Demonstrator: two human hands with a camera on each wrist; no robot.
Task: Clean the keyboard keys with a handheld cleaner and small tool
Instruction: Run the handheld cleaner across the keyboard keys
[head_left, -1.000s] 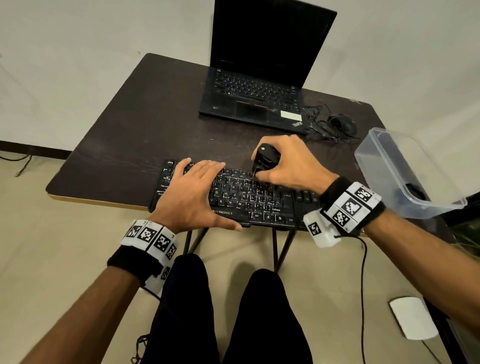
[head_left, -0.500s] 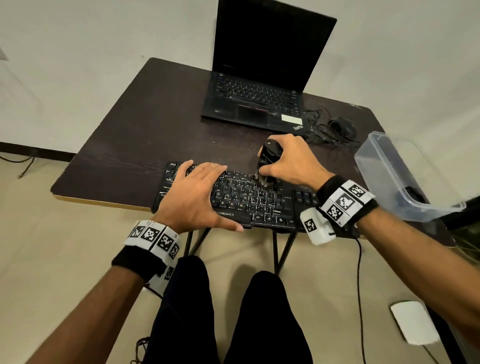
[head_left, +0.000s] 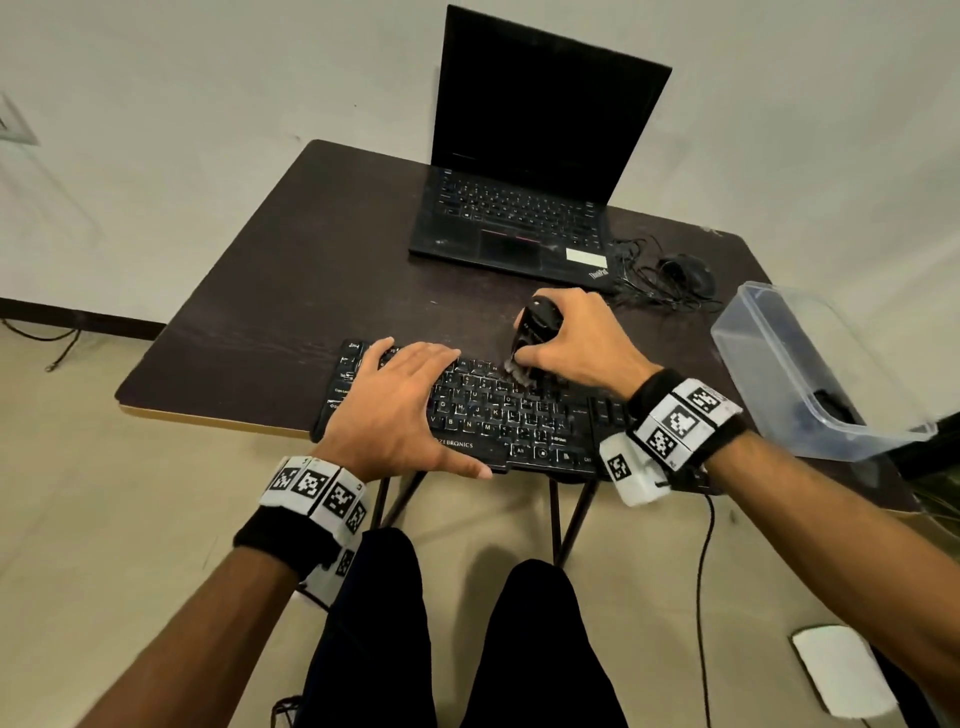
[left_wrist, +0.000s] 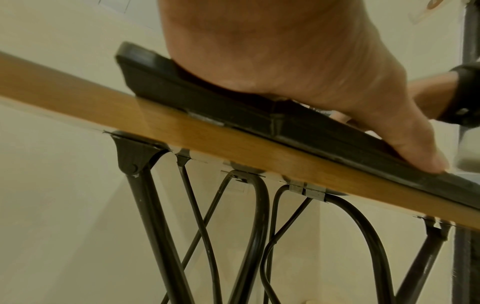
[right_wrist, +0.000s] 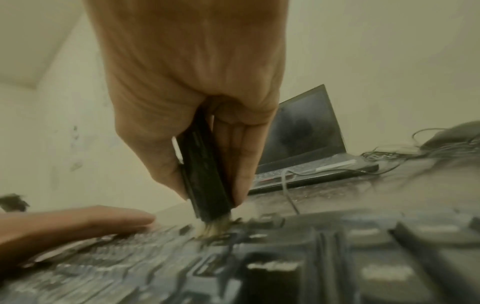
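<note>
A black keyboard (head_left: 509, 415) lies along the near edge of the dark table (head_left: 291, 291). My left hand (head_left: 400, 405) lies flat on its left half, fingers straight, thumb along the front edge. In the left wrist view the palm (left_wrist: 298, 61) presses the keyboard (left_wrist: 207, 102) down. My right hand (head_left: 576, 338) grips a black handheld brush cleaner (head_left: 537, 325), upright, its pale bristles (head_left: 519, 373) on the upper key rows right of centre. The right wrist view shows the thumb and fingers clamped round the cleaner (right_wrist: 205, 181) with the bristles (right_wrist: 213, 228) on the keys.
An open black laptop (head_left: 519, 223) stands at the back of the table, with a black mouse (head_left: 685, 273) and tangled cable to its right. A clear plastic bin (head_left: 810, 374) sits at the right edge. My legs are under the table's front edge.
My right hand has moved the brush cleaner a short way right along the upper key rows. The left hand has stayed flat on the keyboard.
</note>
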